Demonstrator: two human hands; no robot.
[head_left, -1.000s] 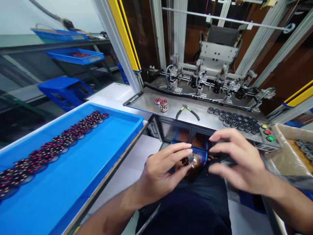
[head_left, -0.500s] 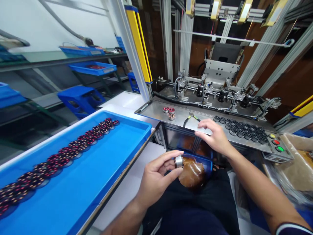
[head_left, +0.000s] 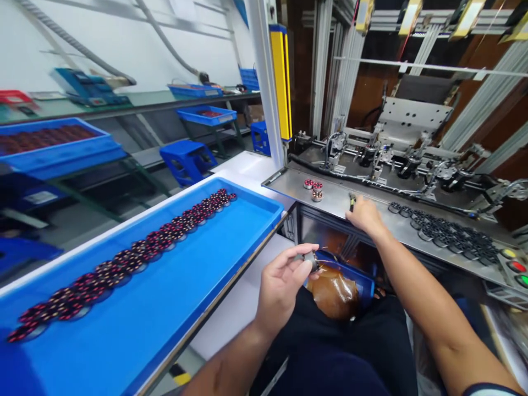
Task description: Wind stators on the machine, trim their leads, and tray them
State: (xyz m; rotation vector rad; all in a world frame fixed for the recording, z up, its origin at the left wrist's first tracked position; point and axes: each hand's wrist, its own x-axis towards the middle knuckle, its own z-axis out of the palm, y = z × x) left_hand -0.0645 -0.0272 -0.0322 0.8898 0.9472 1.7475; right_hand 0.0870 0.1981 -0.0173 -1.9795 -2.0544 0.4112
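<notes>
My left hand (head_left: pixel 284 286) pinches a small round metal motor part (head_left: pixel 309 261) between thumb and fingers. Thin wire ends stick out from its right side, above the blue bin (head_left: pixel 365 283) by my lap. My right hand (head_left: pixel 366 214) reaches to the steel ledge (head_left: pixel 284 184) and is closed over the handles of a pair of small cutters (head_left: pixel 352 201). Only the head and a bit of yellow-green handle show; the fingers are mostly hidden. Left of it on the ledge stand several red-and-silver wound motor parts (head_left: pixel 317 190).
A long blue tray (head_left: pixel 185 280) at left carries rows of wound parts (head_left: pixel 136 253). Many black ring-shaped parts (head_left: pixel 449 228) cover the ledge's right side, near push buttons (head_left: pixel 515 267). Behind stands a machine (head_left: pixel 412 148) with a yellow guard post (head_left: pixel 281 82). Brown plastic (head_left: pixel 336 291) lies in the bin.
My right hand has gone from hovering open near the cutters to closing over their handles. The motor part has turned in my left hand, showing its wires. The view has swung left.
</notes>
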